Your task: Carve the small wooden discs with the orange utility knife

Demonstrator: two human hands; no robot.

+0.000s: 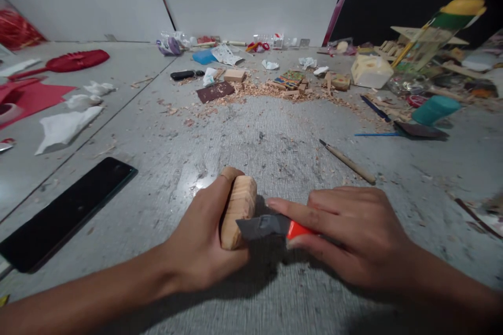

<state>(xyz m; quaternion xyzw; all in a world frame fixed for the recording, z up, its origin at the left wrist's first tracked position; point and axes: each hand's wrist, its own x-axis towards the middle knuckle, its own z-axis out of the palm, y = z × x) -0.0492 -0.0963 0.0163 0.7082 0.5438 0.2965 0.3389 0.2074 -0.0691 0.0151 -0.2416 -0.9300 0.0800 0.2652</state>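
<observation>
My left hand (pixel 204 230) is closed around a pale wooden block (pixel 238 209) with rounded edges, held upright above the grey floor. My right hand (pixel 349 230) grips a utility knife (pixel 271 226) by its orange handle, index finger stretched along the top. The grey blade points left, and its tip is at the block's lower right side; whether it cuts into the wood I cannot tell. Beyond my right hand lies a thin carving tool (pixel 348 162) with a wooden handle. Part of the block is hidden by my left thumb and palm.
A black phone (pixel 70 209) lies at the left. Wood shavings (pixel 259 89) spread ahead, with a brown sandpaper piece (pixel 215 92) and small wood pieces among them. White tissue (pixel 66 125) and red cloth (pixel 39 97) are far left. A teal cylinder (pixel 436 110) lies among clutter at right.
</observation>
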